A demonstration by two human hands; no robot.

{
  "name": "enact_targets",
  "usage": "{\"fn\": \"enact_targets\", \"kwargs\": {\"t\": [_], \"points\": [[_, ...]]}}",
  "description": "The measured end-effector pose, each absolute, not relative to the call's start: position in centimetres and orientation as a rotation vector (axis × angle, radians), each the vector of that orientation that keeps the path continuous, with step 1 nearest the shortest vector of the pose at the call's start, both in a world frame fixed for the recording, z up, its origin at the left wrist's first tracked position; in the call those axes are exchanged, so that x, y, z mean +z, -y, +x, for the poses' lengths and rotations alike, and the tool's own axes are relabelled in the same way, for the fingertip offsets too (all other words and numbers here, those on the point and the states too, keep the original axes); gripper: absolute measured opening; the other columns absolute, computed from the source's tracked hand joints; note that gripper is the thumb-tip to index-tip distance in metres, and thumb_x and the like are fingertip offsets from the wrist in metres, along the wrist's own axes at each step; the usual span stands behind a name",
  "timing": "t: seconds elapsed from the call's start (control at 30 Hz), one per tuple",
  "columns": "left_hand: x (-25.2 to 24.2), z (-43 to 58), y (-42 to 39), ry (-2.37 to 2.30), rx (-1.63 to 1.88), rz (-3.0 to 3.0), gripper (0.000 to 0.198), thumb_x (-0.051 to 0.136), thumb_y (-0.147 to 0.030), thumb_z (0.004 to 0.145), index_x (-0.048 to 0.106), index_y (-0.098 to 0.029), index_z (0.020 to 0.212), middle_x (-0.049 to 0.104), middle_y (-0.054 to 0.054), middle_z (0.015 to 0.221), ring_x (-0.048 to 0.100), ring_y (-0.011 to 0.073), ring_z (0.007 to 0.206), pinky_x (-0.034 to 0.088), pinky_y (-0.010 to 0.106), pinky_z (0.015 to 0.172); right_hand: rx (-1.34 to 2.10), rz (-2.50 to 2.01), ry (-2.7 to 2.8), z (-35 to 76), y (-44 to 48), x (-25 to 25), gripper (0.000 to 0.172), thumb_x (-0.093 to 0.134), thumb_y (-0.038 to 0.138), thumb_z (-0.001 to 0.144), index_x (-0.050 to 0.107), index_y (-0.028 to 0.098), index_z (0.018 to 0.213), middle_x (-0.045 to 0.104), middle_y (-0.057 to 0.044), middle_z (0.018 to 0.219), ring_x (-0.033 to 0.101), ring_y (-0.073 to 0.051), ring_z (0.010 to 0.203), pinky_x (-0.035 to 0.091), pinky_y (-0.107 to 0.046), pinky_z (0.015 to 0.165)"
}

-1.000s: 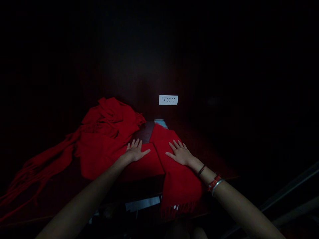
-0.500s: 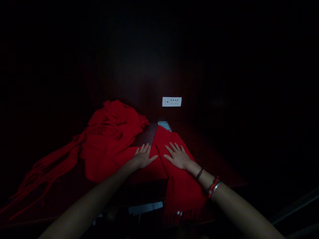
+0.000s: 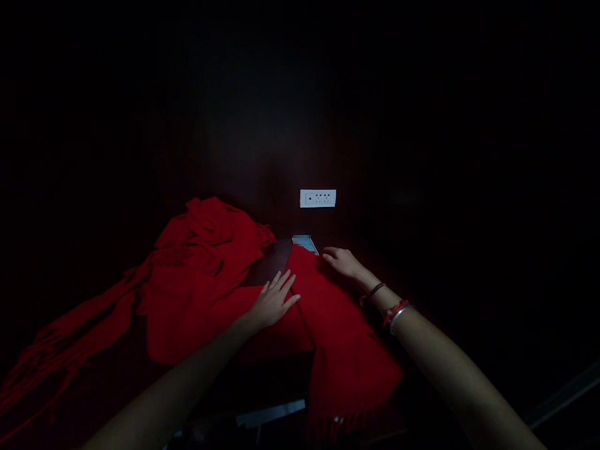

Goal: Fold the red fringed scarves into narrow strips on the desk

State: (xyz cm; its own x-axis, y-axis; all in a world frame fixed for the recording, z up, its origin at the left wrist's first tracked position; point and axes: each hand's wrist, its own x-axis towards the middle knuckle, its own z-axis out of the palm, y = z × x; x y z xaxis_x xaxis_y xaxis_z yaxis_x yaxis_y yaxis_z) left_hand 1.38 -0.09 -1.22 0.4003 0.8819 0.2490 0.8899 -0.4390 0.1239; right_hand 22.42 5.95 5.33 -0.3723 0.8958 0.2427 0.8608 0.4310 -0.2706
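Note:
A long red fringed scarf (image 3: 337, 319) lies on the dark surface, folded at an angle near the middle. One end with its fringe points toward me, over the front edge. My left hand (image 3: 274, 303), with a ring on it, rests open with spread fingers on the scarf beside the fold. At the scarf's upper right corner, my right hand (image 3: 343, 262) has curled fingers on the edge; the fingertips are partly hidden. Bunched red cloth (image 3: 201, 244) is heaped to the left, its long fringe trailing toward the lower left.
A pale blue, partly blurred flat item (image 3: 305, 244) sticks out behind the scarf's top. On the dark back wall is a white socket panel (image 3: 317, 199). Below the front edge a pale strip (image 3: 272, 412) shows. Most of the surroundings are too dark to make out.
My right hand has gone from lying flat on the scarf to its upper right edge, with the fingers curling. My left hand stays on the cloth. The view has shifted slightly.

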Motion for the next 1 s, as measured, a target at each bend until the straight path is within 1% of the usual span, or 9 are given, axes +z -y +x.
{"fn": "enact_targets", "kwargs": {"t": [0.07,0.13,0.23,0.37,0.47,0.53,0.63,0.87,1.0], "points": [[-1.2,1.4,0.0,1.664,-0.387,-2.651,0.056,0.019,-0.051,0.080,0.018,-0.021,0.127,0.020,0.002,0.132,0.011,0.0214,0.121,0.017,0.042,0.094,0.075,-1.492,2.394,22.5,-7.5,4.4,0.047,0.027,0.037,0.081,0.036,0.013,0.120,0.035,-0.009,0.125,0.031,-0.017,0.114,0.025,-0.026,0.092],[-1.3,1.4,0.0,1.692,-0.349,-2.654,0.057,0.019,-0.052,0.079,0.020,-0.020,0.127,0.024,0.003,0.131,0.014,0.0229,0.120,0.016,0.043,0.094,0.144,-1.546,2.514,22.4,-8.5,2.6,0.052,0.025,0.043,0.080,0.029,0.015,0.124,0.025,-0.007,0.130,0.021,-0.019,0.119,0.020,-0.033,0.095],[-1.5,1.3,0.1,1.721,-0.322,-2.617,0.059,0.019,-0.054,0.078,0.023,-0.020,0.126,0.024,0.004,0.130,0.016,0.0248,0.119,0.017,0.045,0.093,0.278,-1.747,2.523,22.2,-8.9,0.5,0.061,0.014,0.051,0.079,0.018,0.014,0.128,0.017,-0.008,0.133,0.014,-0.020,0.120,0.015,-0.040,0.095],[-1.6,1.3,0.1,1.727,-0.299,-2.592,0.061,0.019,-0.056,0.077,0.023,-0.020,0.126,0.023,0.004,0.131,0.017,0.0259,0.119,0.018,0.046,0.092,0.249,-1.913,2.466,22.0,-8.3,0.6,0.068,0.010,0.055,0.077,0.017,0.009,0.128,0.015,-0.010,0.133,0.012,-0.022,0.121,0.012,-0.044,0.095],[-1.6,1.3,0.1,1.730,-0.306,-2.577,0.062,0.017,-0.056,0.077,0.021,-0.020,0.127,0.022,0.004,0.131,0.015,0.0262,0.119,0.018,0.045,0.093,0.063,-1.900,2.406,21.6,-6.8,1.4,0.073,0.009,0.057,0.076,0.018,0.006,0.127,0.013,-0.014,0.133,0.007,-0.024,0.121,0.009,-0.045,0.095],[-1.6,1.3,0.1,1.739,-0.312,-2.567,0.063,0.016,-0.057,0.077,0.020,-0.020,0.127,0.021,0.004,0.132,0.014,0.0269,0.119,0.018,0.045,0.093,-0.041,-1.764,2.426,21.4,-5.2,1.5,0.073,0.007,0.058,0.075,0.017,0.008,0.128,0.011,-0.013,0.133,0.005,-0.023,0.121,0.008,-0.043,0.095],[-1.8,1.3,-0.1,1.765,-0.307,-2.554,0.065,0.016,-0.059,0.075,0.020,-0.020,0.127,0.020,0.004,0.132,0.013,0.0281,0.119,0.016,0.045,0.093,0.026,-1.642,2.563,21.1,-3.1,0.8,0.071,0.004,0.059,0.075,0.017,0.014,0.128,0.014,-0.009,0.134,0.007,-0.022,0.121,0.009,-0.040,0.096],[-1.6,1.2,-0.3,1.919,-0.228,-2.573,0.073,0.016,-0.063,0.072,0.018,-0.017,0.128,0.015,0.002,0.133,0.009,0.0288,0.120,0.013,0.044,0.094,0.125,-1.904,2.498,20.8,-1.9,0.6,0.076,0.008,0.065,0.071,0.016,0.016,0.129,0.012,-0.012,0.134,0.008,-0.029,0.120,0.010,-0.040,0.095],[-1.4,1.2,-0.1,1.970,-0.233,-2.555,0.076,0.015,-0.065,0.071,0.017,-0.015,0.128,0.014,0.002,0.133,0.007,0.0290,0.120,0.012,0.044,0.095,0.078,-1.845,2.483,20.9,-1.5,0.6,0.074,0.009,0.064,0.072,0.014,0.017,0.129,0.010,-0.012,0.134,0.005,-0.028,0.120,0.008,-0.044,0.094]]}}
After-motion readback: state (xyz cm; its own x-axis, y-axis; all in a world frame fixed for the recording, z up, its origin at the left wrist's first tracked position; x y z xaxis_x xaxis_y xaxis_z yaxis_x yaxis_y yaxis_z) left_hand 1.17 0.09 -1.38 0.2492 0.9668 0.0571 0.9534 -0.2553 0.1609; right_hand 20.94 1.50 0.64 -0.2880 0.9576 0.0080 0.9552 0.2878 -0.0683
